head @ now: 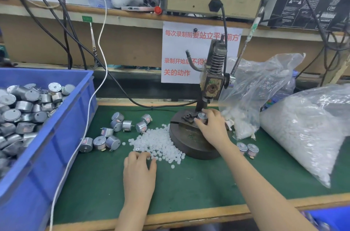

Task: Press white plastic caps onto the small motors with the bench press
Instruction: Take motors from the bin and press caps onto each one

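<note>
On the bench press [212,79] base, right under the ram, stands one motor [201,117]: long axis upright, flat end face up. Right hand [212,126] grips it, thumb & fingers curled round its sides. Left hand [140,164] rests w/ bent fingertips on the near edge of the cap pile [159,141], left of the base; can't tell if it pinches a cap. Loose motors [117,130] lie further left on the green mat [189,183], then a blue bin [62,136] holding more. Bags of caps [303,132] sit at right.
</note>
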Available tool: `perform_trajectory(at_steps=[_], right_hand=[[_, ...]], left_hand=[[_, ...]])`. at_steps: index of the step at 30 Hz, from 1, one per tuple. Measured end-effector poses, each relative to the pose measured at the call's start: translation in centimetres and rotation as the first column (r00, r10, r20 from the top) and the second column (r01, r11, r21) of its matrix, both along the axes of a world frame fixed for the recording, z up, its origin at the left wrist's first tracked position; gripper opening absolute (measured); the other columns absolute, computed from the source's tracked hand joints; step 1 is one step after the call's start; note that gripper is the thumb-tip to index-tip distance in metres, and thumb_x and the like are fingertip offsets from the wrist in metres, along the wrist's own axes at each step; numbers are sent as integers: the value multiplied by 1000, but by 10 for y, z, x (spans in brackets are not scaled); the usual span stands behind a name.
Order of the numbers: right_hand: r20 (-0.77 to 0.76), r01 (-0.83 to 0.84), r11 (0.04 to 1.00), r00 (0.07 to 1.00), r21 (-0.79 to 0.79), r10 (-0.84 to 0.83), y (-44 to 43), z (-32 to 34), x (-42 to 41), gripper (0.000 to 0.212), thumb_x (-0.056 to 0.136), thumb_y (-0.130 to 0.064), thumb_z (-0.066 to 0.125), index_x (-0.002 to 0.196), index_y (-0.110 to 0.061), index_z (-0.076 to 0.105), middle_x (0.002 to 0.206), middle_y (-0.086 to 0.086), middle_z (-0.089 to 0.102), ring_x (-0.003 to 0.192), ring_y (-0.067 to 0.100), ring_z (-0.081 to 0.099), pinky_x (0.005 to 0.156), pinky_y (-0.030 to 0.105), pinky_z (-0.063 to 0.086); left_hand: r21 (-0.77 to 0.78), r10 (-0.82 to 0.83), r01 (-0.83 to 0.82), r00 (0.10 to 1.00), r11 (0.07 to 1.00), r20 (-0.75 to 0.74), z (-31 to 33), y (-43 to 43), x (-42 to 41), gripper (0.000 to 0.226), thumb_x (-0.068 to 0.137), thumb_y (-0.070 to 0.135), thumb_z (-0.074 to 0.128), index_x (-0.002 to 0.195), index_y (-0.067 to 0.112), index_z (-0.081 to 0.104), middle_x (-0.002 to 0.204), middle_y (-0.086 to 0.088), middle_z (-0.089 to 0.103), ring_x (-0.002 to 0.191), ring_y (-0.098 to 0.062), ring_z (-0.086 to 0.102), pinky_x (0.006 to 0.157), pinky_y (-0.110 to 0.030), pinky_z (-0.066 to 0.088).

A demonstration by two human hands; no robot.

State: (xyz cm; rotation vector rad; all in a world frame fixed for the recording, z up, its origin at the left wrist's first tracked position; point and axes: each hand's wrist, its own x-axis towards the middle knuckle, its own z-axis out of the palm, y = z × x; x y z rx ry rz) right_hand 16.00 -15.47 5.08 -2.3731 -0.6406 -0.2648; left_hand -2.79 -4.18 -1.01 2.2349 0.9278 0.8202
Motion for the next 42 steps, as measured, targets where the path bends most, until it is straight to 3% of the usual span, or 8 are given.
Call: perform_trajectory(at_steps=[5, 9, 12, 20, 30, 34, 37, 42], right_hand=[[168, 31, 999, 986, -30, -26, -11, -8, -9, 36, 86, -29, 64, 111, -3, 57, 119, 15, 49, 113, 31, 41, 94, 31, 28], [173, 23, 996, 984, 91, -39, -43, -12, -19, 33, 79, -20, 73, 103, 0, 60, 109, 16, 51, 105, 31, 43, 87, 26, 27], [152, 119, 979, 978, 168, -145, -79, -11, -15, 32, 79, -16, 73, 102, 0, 60, 107, 17, 55, 104, 31, 45, 82, 22, 25], [177, 387, 919, 902, 76, -394, -159, -19, 8, 33, 80, -4, 69, 107, 12, 59, 100, 34, 58, 98, 46, 50, 87, 47, 34], [20, 385, 918, 923, -91, -385, -155, -49, 16, 36, 93, -10, 52, 123, 10, 53, 122, 30, 55, 116, 41, 49, 95, 40, 26], [117, 451, 892, 888, -22, -445, -144, -44, 1, 41, 89, -9, 57, 125, 10, 51, 120, 35, 51, 113, 47, 44, 96, 42, 23], [195, 348, 937, 917, 33, -348, -115, -30, -19, 36, 83, -2, 61, 118, 9, 57, 118, 32, 53, 111, 46, 45, 96, 41, 25], [205, -24, 994, 979, 108, 1, -27, -9, -67, 28, 83, -1, 58, 111, -2, 64, 117, 19, 55, 114, 35, 45, 96, 25, 22]], left_hand=[[0, -26, 26, 1000, 1000, -6, 2, 0, -1, 11, 85, 15, 62, 93, 8, 66, 92, -6, 54, 89, -22, 42, 80, -32, 37], [-3, -22, 22, 1000, 1000, -8, 3, 1, -2, 8, 83, 11, 62, 90, 8, 66, 91, -7, 54, 89, -24, 43, 78, -32, 36], [-16, -27, 27, 1000, 1000, 1, 3, 1, -2, 7, 83, 8, 61, 88, 7, 66, 91, -9, 56, 90, -26, 45, 80, -33, 36], [-32, -22, 23, 999, 999, 24, 4, 1, -3, 6, 83, 4, 60, 84, 3, 66, 88, -12, 57, 89, -29, 47, 78, -33, 35], [-77, 26, -21, 997, 997, 66, 7, 0, -5, 5, 83, 5, 61, 87, 2, 65, 87, -8, 53, 91, -28, 48, 76, -29, 35], [-61, 36, -33, 998, 998, 46, 5, 1, -5, 7, 84, 8, 62, 87, 3, 65, 89, -10, 54, 91, -28, 48, 77, -30, 35], [-62, 44, -42, 998, 997, 34, 4, 1, -4, 8, 84, 9, 62, 89, 4, 65, 91, -10, 55, 92, -26, 47, 78, -29, 35], [-65, 33, -30, 999, 997, 36, 5, 1, -5, 7, 84, 9, 62, 88, 3, 64, 91, -8, 53, 94, -26, 47, 77, -25, 32]])
